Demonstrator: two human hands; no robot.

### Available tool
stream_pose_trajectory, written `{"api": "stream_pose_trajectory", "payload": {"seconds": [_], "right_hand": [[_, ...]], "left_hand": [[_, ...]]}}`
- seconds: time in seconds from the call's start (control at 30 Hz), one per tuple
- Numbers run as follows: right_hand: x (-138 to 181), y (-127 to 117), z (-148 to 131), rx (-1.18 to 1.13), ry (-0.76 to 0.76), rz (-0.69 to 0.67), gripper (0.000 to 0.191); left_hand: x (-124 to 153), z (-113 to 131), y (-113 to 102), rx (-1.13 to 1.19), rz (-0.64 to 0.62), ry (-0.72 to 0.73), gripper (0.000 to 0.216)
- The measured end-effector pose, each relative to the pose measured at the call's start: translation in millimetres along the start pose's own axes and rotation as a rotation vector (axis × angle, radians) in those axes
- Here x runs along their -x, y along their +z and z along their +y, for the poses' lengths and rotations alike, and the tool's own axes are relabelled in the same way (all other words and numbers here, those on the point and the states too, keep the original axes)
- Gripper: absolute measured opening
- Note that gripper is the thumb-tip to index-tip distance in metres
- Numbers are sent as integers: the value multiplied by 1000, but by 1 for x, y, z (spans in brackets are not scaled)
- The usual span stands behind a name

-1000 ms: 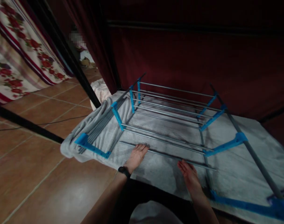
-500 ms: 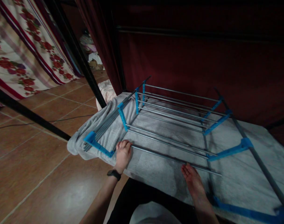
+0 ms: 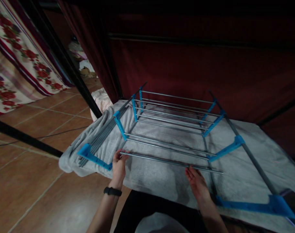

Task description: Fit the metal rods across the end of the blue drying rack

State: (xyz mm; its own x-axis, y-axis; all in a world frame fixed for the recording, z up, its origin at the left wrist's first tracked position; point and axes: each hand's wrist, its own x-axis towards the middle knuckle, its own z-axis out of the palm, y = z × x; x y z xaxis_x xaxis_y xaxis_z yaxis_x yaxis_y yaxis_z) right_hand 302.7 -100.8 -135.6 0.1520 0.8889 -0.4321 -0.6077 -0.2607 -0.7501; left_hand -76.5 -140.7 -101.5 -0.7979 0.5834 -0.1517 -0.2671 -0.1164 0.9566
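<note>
My left hand (image 3: pixel 119 166) pinches a thin metal rod (image 3: pixel 157 159) close to its left end, which pokes out past the fingers. Palm turned up, my right hand (image 3: pixel 196 181) grips the same rod toward its right end, fingers fairly straight against it. The rod lies across the front of a drying-rack frame (image 3: pixel 164 121) with grey tubes and blue plastic brackets. Nearest my left hand is the front left blue bracket (image 3: pixel 95 158); the front right blue bracket (image 3: pixel 249 205) lies beyond my right hand. The rod's right end is apart from that bracket.
The frame lies on a grey blanket (image 3: pixel 159 183) over a bed with black metal posts (image 3: pixel 62 58). More grey rods (image 3: pixel 101 136) are bundled at the left. A dark flat object (image 3: pixel 294 204) lies at far right. Dark red curtain (image 3: pixel 186 71) hangs behind; a cable (image 3: pixel 57 133) crosses the tiles.
The view has shifted a little to the right. My left fingers have moved from over the rod to a pinch at its left end. My right hand stays on the rod.
</note>
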Motion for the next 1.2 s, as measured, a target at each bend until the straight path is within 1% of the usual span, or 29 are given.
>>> {"api": "stream_pose_trajectory", "payload": {"seconds": [0.07,0.13,0.27,0.37,0.43,0.53,0.67,0.87,0.97,1.07,1.2], "right_hand": [[0,1,-1,4,12,-1,32],[2,4,-2,0,17,5,33],[6,10,-1,-14,14,29,34],[10,12,2,1,11,-1,32],[11,13,3,-3,21,-13,34],[14,14,6,-6,50,-6,36],[18,16,6,-2,94,-39,35],[25,25,4,-4,162,-45,23],[32,38,5,7,207,-84,16],[42,58,5,-66,305,-143,13],[61,87,1,-189,406,-233,14]], "left_hand": [[4,8,5,164,-3,-92,42],[7,14,9,252,-26,-154,34],[15,18,18,292,-66,-245,25],[25,17,28,297,-100,-305,23],[35,16,37,299,-148,-323,22],[51,16,51,290,-245,-308,27],[73,21,70,255,-344,-276,35],[101,32,100,150,-463,-219,39],[114,34,114,109,-540,-172,36],[129,30,124,83,-600,-131,36],[151,19,130,13,-660,-83,46]]}}
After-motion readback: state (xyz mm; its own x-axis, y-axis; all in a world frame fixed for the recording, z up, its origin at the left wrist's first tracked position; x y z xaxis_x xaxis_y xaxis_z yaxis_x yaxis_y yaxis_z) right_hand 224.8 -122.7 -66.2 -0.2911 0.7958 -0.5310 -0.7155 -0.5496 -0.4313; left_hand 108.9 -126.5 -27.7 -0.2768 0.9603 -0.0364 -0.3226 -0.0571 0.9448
